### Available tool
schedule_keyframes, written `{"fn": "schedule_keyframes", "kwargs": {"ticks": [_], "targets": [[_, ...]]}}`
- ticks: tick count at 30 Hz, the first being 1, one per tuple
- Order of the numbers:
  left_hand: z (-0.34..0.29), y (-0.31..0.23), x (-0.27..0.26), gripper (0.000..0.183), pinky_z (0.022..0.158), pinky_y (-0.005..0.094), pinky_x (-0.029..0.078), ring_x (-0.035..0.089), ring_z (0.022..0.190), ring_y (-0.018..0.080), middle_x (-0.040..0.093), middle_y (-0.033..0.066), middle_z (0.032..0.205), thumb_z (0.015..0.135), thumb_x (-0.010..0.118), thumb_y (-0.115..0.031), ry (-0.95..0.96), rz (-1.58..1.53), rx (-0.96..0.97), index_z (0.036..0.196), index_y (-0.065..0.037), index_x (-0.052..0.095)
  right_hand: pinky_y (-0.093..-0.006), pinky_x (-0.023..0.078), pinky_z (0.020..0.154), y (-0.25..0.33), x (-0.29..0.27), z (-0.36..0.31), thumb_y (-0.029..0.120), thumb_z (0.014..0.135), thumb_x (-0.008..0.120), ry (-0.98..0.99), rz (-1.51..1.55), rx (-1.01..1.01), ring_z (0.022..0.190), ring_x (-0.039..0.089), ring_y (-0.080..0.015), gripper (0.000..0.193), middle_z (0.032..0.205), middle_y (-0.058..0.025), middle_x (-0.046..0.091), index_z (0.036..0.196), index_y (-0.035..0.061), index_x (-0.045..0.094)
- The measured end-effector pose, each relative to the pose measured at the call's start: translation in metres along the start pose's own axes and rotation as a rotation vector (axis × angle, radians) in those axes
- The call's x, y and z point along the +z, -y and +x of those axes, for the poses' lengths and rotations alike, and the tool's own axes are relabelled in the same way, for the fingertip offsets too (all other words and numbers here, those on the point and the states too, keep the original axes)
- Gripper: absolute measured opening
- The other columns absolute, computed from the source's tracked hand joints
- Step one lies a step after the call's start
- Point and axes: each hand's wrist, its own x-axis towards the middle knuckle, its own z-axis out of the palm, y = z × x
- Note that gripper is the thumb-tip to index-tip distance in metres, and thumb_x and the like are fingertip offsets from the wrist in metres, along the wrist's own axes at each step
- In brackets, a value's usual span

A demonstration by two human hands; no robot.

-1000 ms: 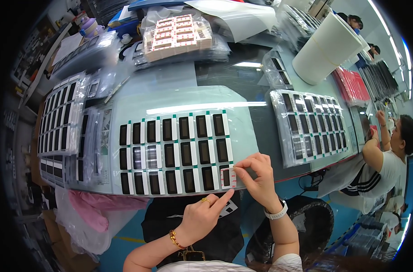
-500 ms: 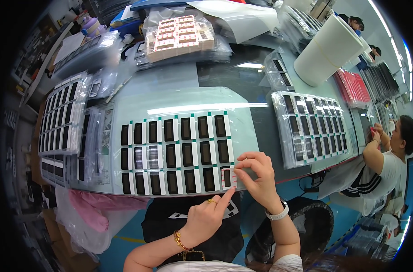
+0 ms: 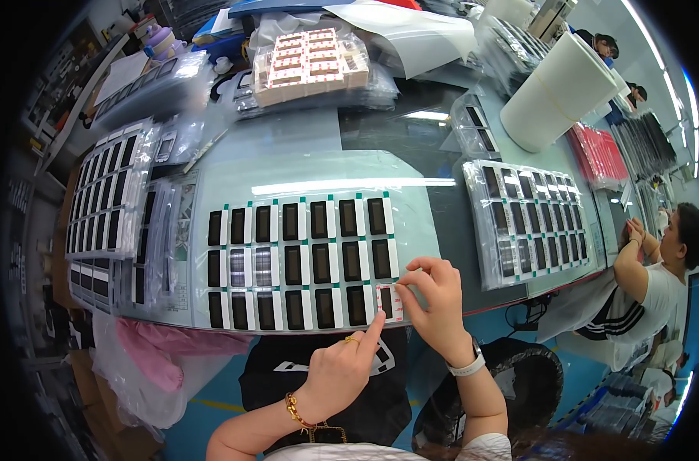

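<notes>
1. Between my two hands, at the near edge of the desk (image 3: pixel 442 253), sits the small black panel (image 3: pixel 389 301) I am working on, the last piece at the right end of the bottom row
2. My right hand (image 3: pixel 435 307) pinches the red-edged film (image 3: pixel 394 290) on that panel between thumb and forefinger, at its upper right corner, with the other fingers curled loosely above
3. My left hand (image 3: pixel 340 369) is mostly curled, with only the forefinger stretched out; its tip presses on the lower left corner of the same panel, so it holds nothing
4. Just left of both hands, the pale sheet (image 3: pixel 303 253) carries three rows of black panels with white borders and small green tabs; two in the middle row look grey and striped
5. Well beyond my left hand, at the far left, lie clear trays of panels (image 3: pixel 104 192), some in plastic bags
6. Beyond my right hand, further right on the desk, rests another bagged tray (image 3: pixel 530 219) full of dark panels
7. Far ahead of my hands are a bagged stack of red and white pieces (image 3: pixel 311 61) and a big white roll (image 3: pixel 557 92)
8. Off to the right of my right hand a person in a white shirt (image 3: pixel 649 284) sits with hands raised together
9. Below my wrists my lap shows a black garment (image 3: pixel 288 384), and a pink plastic bag (image 3: pixel 165 353) hangs under the desk edge to the left
</notes>
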Motion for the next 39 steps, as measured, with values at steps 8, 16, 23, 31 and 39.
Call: {"fn": "schedule_keyframes", "kwargs": {"ticks": [8,16,23,31,39], "targets": [[0.001,0.002,-0.002,0.058,0.053,0.036,0.052,0.066,0.062,0.0251,0.065,0.0086,0.08,0.087,0.072,-0.005,0.027,0.004,0.0,0.142,-0.002,0.055,-0.0396,0.039,0.077,-0.006,-0.003,0.013,0.023,0.082,0.081,-0.062,-0.149,0.011,0.096,0.057,-0.0274,0.04,0.11,-0.0104,0.061,0.113,0.0071,0.061],[0.001,0.005,-0.032,0.049,0.055,0.0295,0.048,0.061,0.059,0.0188,0.065,0.0078,0.08,0.092,0.069,-0.004,-0.062,-0.397,-0.007,0.14,-0.006,0.059,-0.0376,0.045,0.075,0.009,-0.009,0.019,0.01,0.081,0.079,-0.032,0.067,0.069,0.091,0.061,-0.0268,0.03,0.108,-0.0099,0.064,0.107,0.0045,0.066],[0.013,0.021,-0.037,0.039,0.058,0.017,0.035,0.048,0.068,-0.0003,0.056,-0.004,0.082,0.104,0.055,-0.005,0.042,-1.386,-0.384,0.142,-0.004,0.049,-0.0487,0.041,0.112,0.065,-0.044,0.01,-0.002,0.073,0.073,0.346,0.492,-0.35,0.135,0.048,-0.0384,0.047,0.139,-0.0126,0.061,0.114,0.0189,0.077],[0.004,0.04,-0.053,0.062,0.105,0.0331,0.049,0.062,0.12,0.0183,0.066,0.0133,0.129,0.109,0.044,-0.049,0.225,-1.417,-0.279,0.135,0.006,0.058,-0.0366,0.046,0.076,0.07,-0.053,0.002,0.0,0.079,0.072,0.332,0.403,-0.101,0.069,0.063,-0.0235,0.007,0.072,-0.0034,0.064,0.077,0.005,0.067],[-0.016,0.041,-0.044,0.024,0.081,0.026,0.056,0.067,0.095,0.0097,0.071,0.0048,0.102,0.103,0.065,-0.019,0.095,-1.366,-0.365,0.11,0.003,0.069,-0.0291,0.044,0.058,0.064,-0.037,-0.019,0.012,0.095,0.07,0.31,0.711,0.132,0.061,0.059,-0.0174,0.013,0.073,-0.0074,0.067,0.091,0.0,0.071]]}}
